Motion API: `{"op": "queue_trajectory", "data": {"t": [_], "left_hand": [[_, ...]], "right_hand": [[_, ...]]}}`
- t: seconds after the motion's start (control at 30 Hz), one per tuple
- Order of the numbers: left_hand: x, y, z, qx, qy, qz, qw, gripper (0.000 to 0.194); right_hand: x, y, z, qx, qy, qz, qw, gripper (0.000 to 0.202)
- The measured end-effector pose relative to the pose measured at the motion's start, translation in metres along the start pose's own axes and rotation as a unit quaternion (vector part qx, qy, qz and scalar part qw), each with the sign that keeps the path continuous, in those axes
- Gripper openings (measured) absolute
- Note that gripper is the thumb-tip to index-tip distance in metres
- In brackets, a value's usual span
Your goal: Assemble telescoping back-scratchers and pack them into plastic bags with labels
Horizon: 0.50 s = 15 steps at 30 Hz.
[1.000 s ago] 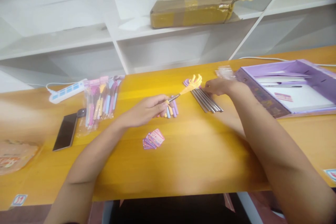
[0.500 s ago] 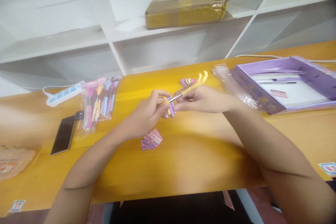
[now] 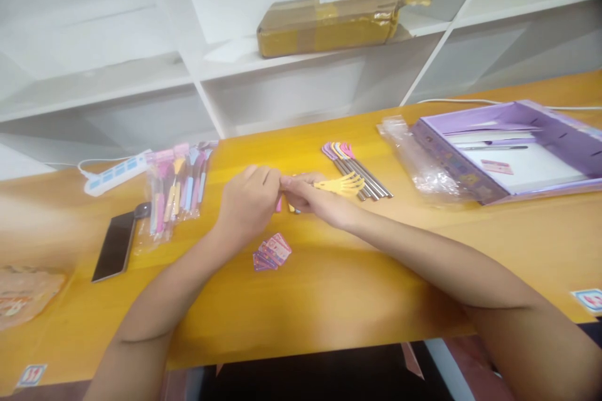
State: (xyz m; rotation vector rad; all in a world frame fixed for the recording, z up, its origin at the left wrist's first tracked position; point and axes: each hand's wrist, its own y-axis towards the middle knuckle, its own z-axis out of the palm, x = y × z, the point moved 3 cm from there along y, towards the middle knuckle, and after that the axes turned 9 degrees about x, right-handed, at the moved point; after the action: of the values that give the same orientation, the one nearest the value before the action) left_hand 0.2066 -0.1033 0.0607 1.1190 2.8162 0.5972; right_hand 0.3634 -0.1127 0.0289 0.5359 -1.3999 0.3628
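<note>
My left hand (image 3: 249, 200) is closed at the middle of the table, its fingers wrapped round something hidden. Touching it, my right hand (image 3: 313, 195) grips a yellow fork-like head (image 3: 342, 184) with several curved prongs, which points right. Pink, yellow and blue pieces (image 3: 292, 205) peek out beneath the hands. Behind my right hand, metal rods with coloured curved ends (image 3: 360, 170) lie in a row. Nearer to me is a fanned pile of small pink and purple cards (image 3: 273, 252).
Left on the table (image 3: 301, 319) are bagged coloured utensils (image 3: 176, 185), a power strip (image 3: 117, 172) and a dark phone (image 3: 115, 245). Clear plastic wrap (image 3: 418, 160) lies beside a purple box (image 3: 498, 185) on the right. A taped carton (image 3: 329, 22) rests on the shelf.
Both hands have come together, the left one now closed higher and further left. The yellow head has swung down, and the metal rod between the hands is now covered.
</note>
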Motion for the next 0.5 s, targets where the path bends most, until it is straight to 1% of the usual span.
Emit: {"op": "queue_trajectory", "data": {"t": [0.13, 0.23, 0.37, 0.5], "left_hand": [[0.011, 0.004, 0.008, 0.026, -0.028, -0.029, 0.999, 0.034], [0.020, 0.008, 0.017, 0.029, -0.030, -0.021, 0.999, 0.038], [0.029, 0.011, 0.026, -0.010, 0.025, 0.017, 0.999, 0.043], [0.037, 0.011, 0.029, -0.053, 0.079, 0.044, 0.994, 0.047]], "right_hand": [[-0.003, 0.002, 0.012, -0.001, 0.060, -0.005, 0.998, 0.072], [-0.009, 0.003, 0.014, -0.024, 0.082, -0.016, 0.996, 0.070], [-0.016, 0.004, 0.010, -0.060, 0.063, -0.023, 0.996, 0.065], [-0.016, 0.002, 0.006, -0.079, 0.028, -0.035, 0.996, 0.064]]}}
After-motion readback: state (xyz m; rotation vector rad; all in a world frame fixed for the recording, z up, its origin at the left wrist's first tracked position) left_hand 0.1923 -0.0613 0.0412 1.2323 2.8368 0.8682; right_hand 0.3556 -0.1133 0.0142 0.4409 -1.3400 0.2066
